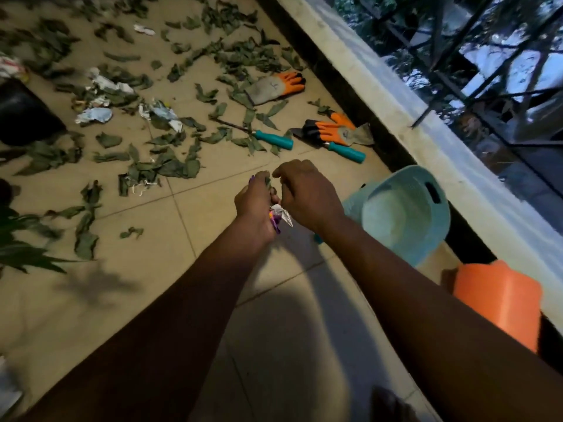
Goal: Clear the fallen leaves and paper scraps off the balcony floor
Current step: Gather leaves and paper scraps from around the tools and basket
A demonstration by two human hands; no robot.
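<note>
**Handful gathered, basket waiting at your right**

You are midway through the gathering step. Your left hand (pixel 256 205) is closed around a handful (pixel 281 214) of picked-up litter: a green leaf pokes out at the top of the fist, and a crumpled white and purple scrap hangs out below. Your right hand (pixel 307 193) sits just beside it, fingers curled with the tips at that leaf. Whether it pinches anything of its own I cannot tell. Both hands hover above a bare patch of the balcony floor (pixel 152 300).

Most of the job lies ahead. Fallen leaves (pixel 170 167) are strewn thickly over the tiles beyond your hands. The paper scraps (pixel 94 115) lie among them toward the left, near a black pot (pixel 27 117). Two orange-tipped gloves (pixel 274 88) and teal-handled hand tools (pixel 274 140) lie in the litter by the wall.

The next move, as I judge it, is to empty the handful. The teal basket (pixel 402 220) lies tipped just to your right, mouth facing you, and looks the nearest place for it. An orange tub (pixel 499 300) stands further along. Keep the fist tight as you swing over, since the loose scrap could slip out, then go for the nearest clump.
</note>
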